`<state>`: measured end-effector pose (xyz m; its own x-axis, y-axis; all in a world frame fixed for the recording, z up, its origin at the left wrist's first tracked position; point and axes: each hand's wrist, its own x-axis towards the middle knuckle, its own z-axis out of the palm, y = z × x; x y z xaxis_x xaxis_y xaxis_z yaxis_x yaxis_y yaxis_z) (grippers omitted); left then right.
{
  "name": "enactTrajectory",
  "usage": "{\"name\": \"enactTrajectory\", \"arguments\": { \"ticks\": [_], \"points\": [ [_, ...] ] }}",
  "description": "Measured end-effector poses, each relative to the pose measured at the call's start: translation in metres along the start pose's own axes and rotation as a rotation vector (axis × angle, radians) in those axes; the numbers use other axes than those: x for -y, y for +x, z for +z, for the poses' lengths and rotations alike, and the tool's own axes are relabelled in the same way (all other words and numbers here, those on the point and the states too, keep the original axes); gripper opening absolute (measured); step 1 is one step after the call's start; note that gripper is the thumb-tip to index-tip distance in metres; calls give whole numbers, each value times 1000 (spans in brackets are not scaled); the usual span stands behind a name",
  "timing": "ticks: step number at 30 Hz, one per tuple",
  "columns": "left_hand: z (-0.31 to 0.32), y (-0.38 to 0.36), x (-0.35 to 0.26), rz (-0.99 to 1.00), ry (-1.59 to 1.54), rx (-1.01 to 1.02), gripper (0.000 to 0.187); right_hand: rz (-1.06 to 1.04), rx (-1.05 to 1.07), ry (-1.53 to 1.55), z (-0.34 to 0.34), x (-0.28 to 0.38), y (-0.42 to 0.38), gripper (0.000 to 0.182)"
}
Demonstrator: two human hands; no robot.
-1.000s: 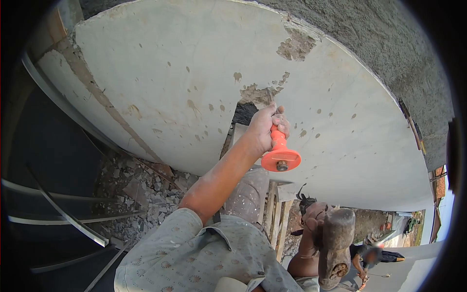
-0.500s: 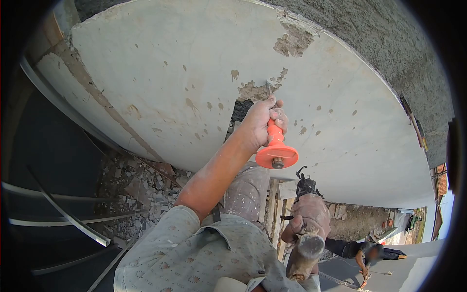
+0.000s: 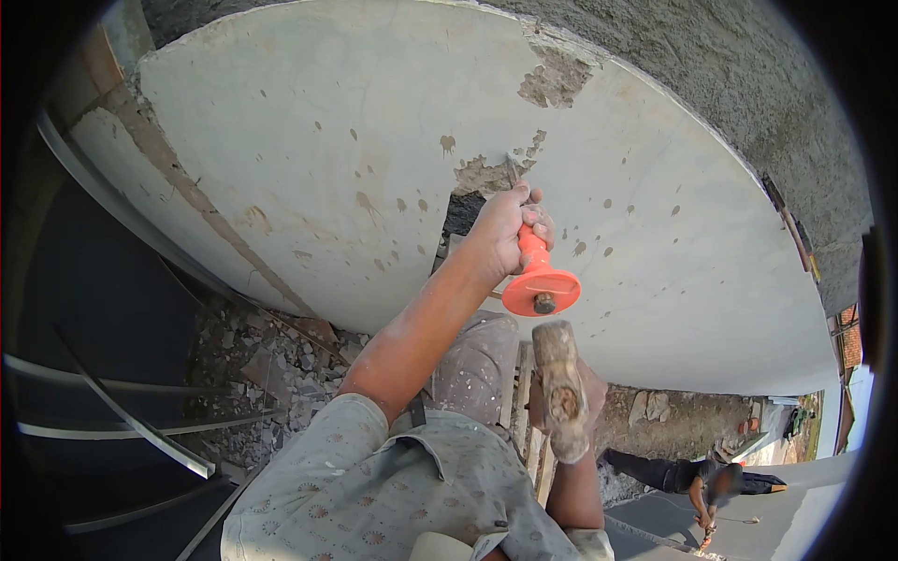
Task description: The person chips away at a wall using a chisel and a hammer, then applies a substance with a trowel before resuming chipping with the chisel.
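Note:
My left hand (image 3: 505,227) is wrapped around a chisel (image 3: 543,288) with an orange grip and a round orange hand guard. The blade's tip meets the pale wall (image 3: 309,122) at the edge of a chipped patch (image 3: 482,175). Below that patch a dark hole (image 3: 462,213) opens in the wall, partly behind my hand. Just under the chisel's metal striking end, and apart from it, is the worn head of a hammer (image 3: 558,360). My right hand (image 3: 593,391) holds the hammer, mostly hidden behind its head.
Rubble (image 3: 299,379) lies at the wall's foot on the left, near curved metal strips (image 3: 140,421). Wooden boards (image 3: 522,397) run below me. A second bare patch (image 3: 557,77) shows higher on the wall. Another person (image 3: 678,475) bends over at the lower right.
The hammer has come up toward the chisel's striking end, its head turning with my right hand. The chisel's guard has shifted slightly right; its tip stays on the wall.

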<state>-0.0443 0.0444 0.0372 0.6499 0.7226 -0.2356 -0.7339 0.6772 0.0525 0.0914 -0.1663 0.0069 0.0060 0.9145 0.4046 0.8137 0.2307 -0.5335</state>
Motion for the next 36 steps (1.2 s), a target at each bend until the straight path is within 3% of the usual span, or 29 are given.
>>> {"name": "enactTrajectory", "arguments": {
  "ticks": [2, 4, 7, 9, 10, 11, 14, 17, 18, 21, 22, 23, 26, 27, 28, 30, 32, 36],
  "points": [
    [-2, 2, 1, 24, 38, 0, 21, 83, 27, 216, -2, 9, -1, 19],
    [4, 4, -1, 32, 28, 5, 21, 93, -104, 194, 0, 1, -12, 24],
    [5, 2, 4, 25, -31, -24, 20, 114, 91, 150, -52, 13, -25, 13],
    [11, 3, 6, 35, -49, -36, 20, -297, -152, 493, -57, 35, -1, 20],
    [13, 3, 7, 45, -45, -42, 20, -560, -378, 634, -44, 50, 5, 23],
    [13, 4, 9, 52, -41, -48, 20, -535, -558, 670, -24, 45, 6, 29],
    [16, 5, 12, 82, -15, -110, 20, -92, -318, 505, 4, 7, -4, 17],
    [9, 8, 13, 65, -31, -45, 21, 300, -187, 504, 2, -17, -21, 27],
    [7, 9, 16, 57, -69, -51, 21, 239, -228, 564, -9, -3, -18, 22],
    [17, 13, 14, 70, -131, -53, 20, -237, -394, 849, -33, 24, 4, 12],
    [21, 12, 17, 82, -123, -67, 20, -403, -411, 856, -40, 19, 8, 20],
    [23, 11, 18, 92, -115, -80, 20, -401, -393, 861, -44, 18, 9, 16],
    [27, 9, 23, 131, -119, -82, 24, 62, -300, 291, -21, 16, 9, 11],
    [24, 7, 25, 127, -121, -75, 23, 393, -122, 406, -15, -2, 0, 11],
    [20, 7, 27, 116, -115, -65, 23, 412, -74, 444, -16, -12, -5, 18],
    [22, 9, 23, 110, -128, -35, 23, 372, -248, 494, -16, -6, -12, 19],
    [21, 10, 20, 85, -154, -26, 24, 103, -276, 787, -36, 23, 1, 17],
    [25, 15, 23, 122, -151, -59, 24, -481, -331, 827, -60, 21, 14, 24]
  ]
}}
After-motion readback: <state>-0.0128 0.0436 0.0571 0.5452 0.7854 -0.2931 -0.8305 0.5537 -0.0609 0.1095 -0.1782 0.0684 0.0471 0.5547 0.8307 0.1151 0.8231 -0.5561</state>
